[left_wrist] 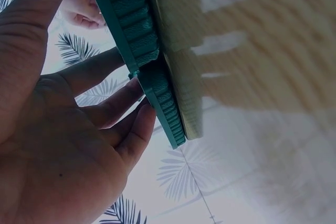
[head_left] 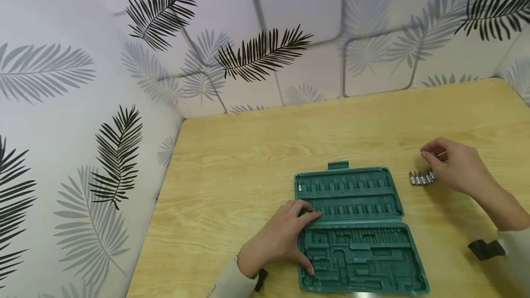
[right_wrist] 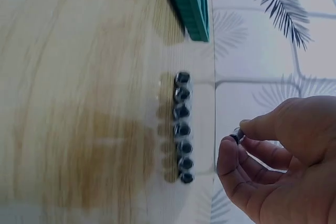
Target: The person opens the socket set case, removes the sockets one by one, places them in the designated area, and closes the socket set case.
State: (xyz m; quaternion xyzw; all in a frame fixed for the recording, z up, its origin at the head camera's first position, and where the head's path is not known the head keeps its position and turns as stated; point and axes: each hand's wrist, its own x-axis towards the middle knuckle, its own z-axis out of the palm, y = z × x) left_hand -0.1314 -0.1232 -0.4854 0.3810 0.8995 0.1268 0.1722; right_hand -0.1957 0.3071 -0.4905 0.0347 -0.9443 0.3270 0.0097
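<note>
A green plastic tool case [head_left: 352, 219] lies unfolded on the table, its moulded slots facing up. One small silver bit socket [head_left: 300, 186] with a dark tip sits in the upper half's top-left slot. My left hand [head_left: 279, 236] rests at the case's left side, fingers spread over the edges of both halves. To the right of the case, my right hand [head_left: 457, 167] is raised above the table. Between thumb and forefinger it pinches a small metal bit socket [right_wrist: 237, 136], mostly hidden by the fingertips. Several more bit sockets [right_wrist: 182, 129] stand in a row on the table below.
The light wood table [head_left: 232, 164] meets a wall [head_left: 290, 72] with a leaf pattern at its back and left. A green latch tab [head_left: 338, 165] sticks out from the case's far edge.
</note>
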